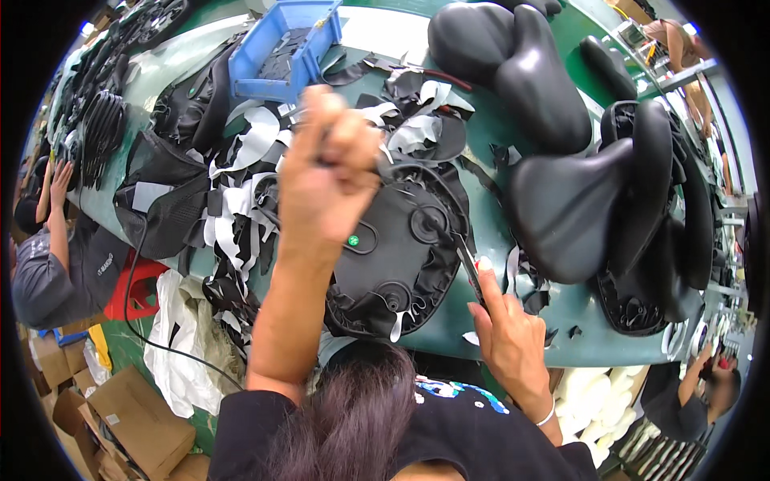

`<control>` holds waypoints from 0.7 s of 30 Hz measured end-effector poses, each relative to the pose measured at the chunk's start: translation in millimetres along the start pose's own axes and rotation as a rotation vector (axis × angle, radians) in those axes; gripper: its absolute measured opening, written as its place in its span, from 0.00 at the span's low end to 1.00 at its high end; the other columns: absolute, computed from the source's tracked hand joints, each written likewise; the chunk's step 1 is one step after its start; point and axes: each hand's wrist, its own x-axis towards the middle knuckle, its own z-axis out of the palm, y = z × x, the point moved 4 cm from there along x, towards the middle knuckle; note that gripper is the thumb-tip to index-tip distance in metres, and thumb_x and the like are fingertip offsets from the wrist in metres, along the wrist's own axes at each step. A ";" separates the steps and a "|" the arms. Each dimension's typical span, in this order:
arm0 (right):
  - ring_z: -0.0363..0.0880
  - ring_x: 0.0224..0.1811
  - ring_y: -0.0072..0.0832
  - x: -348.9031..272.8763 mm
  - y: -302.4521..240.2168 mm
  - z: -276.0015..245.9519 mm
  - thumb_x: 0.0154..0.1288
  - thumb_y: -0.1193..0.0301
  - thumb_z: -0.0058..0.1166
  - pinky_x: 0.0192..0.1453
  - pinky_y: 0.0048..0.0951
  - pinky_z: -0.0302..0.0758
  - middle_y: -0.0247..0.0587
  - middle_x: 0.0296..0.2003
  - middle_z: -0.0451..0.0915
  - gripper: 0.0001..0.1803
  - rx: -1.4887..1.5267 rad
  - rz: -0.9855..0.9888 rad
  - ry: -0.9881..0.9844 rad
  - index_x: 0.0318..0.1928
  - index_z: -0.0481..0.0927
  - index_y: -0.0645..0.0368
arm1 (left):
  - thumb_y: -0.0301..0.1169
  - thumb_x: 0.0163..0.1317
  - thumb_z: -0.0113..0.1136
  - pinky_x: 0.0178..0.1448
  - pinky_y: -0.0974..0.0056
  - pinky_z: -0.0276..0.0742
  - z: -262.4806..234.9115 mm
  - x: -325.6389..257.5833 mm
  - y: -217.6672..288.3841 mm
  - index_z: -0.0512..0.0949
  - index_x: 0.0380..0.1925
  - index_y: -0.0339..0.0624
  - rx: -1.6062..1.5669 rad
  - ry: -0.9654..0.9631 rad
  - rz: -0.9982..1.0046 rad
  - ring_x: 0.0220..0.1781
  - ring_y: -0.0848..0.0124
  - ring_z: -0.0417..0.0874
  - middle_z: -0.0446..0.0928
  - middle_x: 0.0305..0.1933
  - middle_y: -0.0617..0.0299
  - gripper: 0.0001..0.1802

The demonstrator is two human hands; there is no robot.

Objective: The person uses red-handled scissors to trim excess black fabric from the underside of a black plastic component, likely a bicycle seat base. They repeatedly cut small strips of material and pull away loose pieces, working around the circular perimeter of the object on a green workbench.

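Underside up on the bench before me lies a black saddle (370,280), its dark cover gathered in folds round the rim. A small round green sticker marks its base. My left hand (330,152) is raised over the saddle's far left part, blurred, with its fingers curled closed; what they hold, if anything, I cannot make out. At the saddle's right edge, my right hand (513,333) grips a slim dark cutter knife (472,268), its tip pointing up and left onto the rim. Black and white material scraps (239,208) lie thickly left of the saddle.
A blue bin (285,86) holding dark scraps stands at the far side. Finished-looking black saddles (569,208) are piled on the right. Black covers (164,192) lie left. Another person (68,256) works at the left; cardboard boxes (136,417) stand on the floor there.
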 end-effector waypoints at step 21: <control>0.78 0.28 0.41 123.9 43.6 -65.4 0.58 0.66 0.58 0.32 0.39 0.72 0.44 0.28 0.80 0.22 -0.090 -0.470 -0.130 0.55 0.79 0.44 | 0.45 0.75 0.37 0.68 0.63 0.61 -2.8 -37.6 23.2 0.78 0.52 0.35 1.040 0.197 -0.181 0.58 0.68 0.73 0.77 0.55 0.54 0.27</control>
